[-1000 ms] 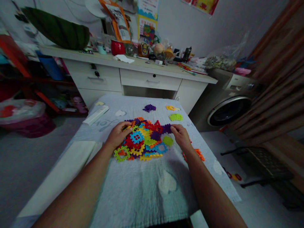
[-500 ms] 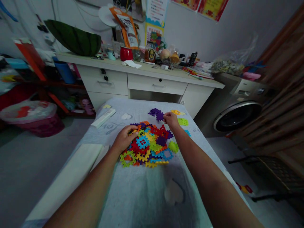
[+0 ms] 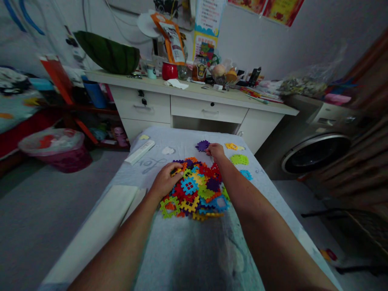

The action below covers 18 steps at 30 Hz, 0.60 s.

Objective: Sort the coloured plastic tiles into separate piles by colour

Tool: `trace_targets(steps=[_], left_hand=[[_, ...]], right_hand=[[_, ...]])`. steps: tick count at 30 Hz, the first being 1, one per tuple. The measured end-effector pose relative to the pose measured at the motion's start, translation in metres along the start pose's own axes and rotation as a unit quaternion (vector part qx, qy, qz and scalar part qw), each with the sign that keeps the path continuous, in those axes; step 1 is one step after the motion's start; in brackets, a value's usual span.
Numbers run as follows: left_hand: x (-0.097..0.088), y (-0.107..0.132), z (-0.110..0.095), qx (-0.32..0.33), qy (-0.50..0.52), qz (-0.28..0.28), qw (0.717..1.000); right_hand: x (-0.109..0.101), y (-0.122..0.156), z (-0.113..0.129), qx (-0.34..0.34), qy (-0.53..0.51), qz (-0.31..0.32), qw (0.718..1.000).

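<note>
1. Interlocking plastic pieces (image 3: 197, 190) lie in a loose heap at the middle of a cloth-covered table. They are flat, notched along their edges like gears, in red, yellow, orange, lime, blue and purple. A blue one with a four-pane window lies on top; a lime open frame lies at the near left edge.
2. A purple piece (image 3: 201, 146), toothed around its rim, sits beyond the heap, toward the table's far edge.
3. The right hand (image 3: 216, 150) has its fingertips drawn together at this piece's right edge; I cannot tell whether they pinch it or only touch it. The right forearm crosses over the heap's right side, hiding part of it.
4. The left hand (image 3: 166, 178) rests on the heap's left side, thumb and fingers slightly apart; whether a piece is gripped between them I cannot tell.
5. To the right of the right hand are a yellow piece (image 3: 231, 146), a lime piece (image 3: 239, 159) and a blue piece (image 3: 246, 174).
6. The tablecloth (image 3: 163, 250) is pale blue fabric with white hearts and script lettering. A long white box (image 3: 140, 152) lies at its far left.
7. Beyond stands a white desk (image 3: 209, 109) with drawers, holding a shiny red cup (image 3: 169, 71), a glass jar (image 3: 199, 69) and an upright orange pouch (image 3: 172, 38).
8. A metallic front-loading washing machine (image 3: 318, 139) stands right; a pink bin (image 3: 69, 157) with a clear liner, left.
</note>
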<state>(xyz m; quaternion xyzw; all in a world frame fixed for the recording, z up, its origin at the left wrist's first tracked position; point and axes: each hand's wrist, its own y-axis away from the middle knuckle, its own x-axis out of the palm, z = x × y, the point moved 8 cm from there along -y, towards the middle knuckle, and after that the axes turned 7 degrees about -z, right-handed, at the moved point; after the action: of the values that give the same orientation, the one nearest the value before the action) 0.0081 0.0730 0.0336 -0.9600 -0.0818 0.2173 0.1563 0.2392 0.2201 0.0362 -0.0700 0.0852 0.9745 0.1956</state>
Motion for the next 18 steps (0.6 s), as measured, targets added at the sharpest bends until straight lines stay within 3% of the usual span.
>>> trace_targets(steps=[6, 9, 11, 14, 16, 18], left_hand=[[-0.001, 0.001, -0.006, 0.004, 0.0, 0.003, 1.0], [-0.002, 0.001, -0.006, 0.0, -0.005, 0.003, 1.0], [-0.001, 0.001, -0.004, -0.004, -0.005, 0.004, 1.0], [0.001, 0.001, 0.002, -0.011, 0.0, 0.005, 1.0], [0.001, 0.001, 0.004, -0.015, 0.004, 0.002, 1.0], [0.001, 0.001, 0.004, -0.014, 0.005, 0.0, 1.0]], right_hand=[[-0.026, 0.015, 0.007, -0.03, 0.016, 0.041, 0.999], [-0.051, 0.03, 0.019, -0.098, 0.099, 0.097, 0.985], [-0.069, 0.046, 0.026, -0.179, 0.218, 0.138, 0.95], [-0.097, 0.077, 0.023, -0.27, 0.374, 0.185, 0.868], [-0.114, 0.101, 0.015, -0.306, 0.428, 0.21, 0.824], [-0.127, 0.124, 0.006, -0.327, 0.45, 0.228, 0.799]])
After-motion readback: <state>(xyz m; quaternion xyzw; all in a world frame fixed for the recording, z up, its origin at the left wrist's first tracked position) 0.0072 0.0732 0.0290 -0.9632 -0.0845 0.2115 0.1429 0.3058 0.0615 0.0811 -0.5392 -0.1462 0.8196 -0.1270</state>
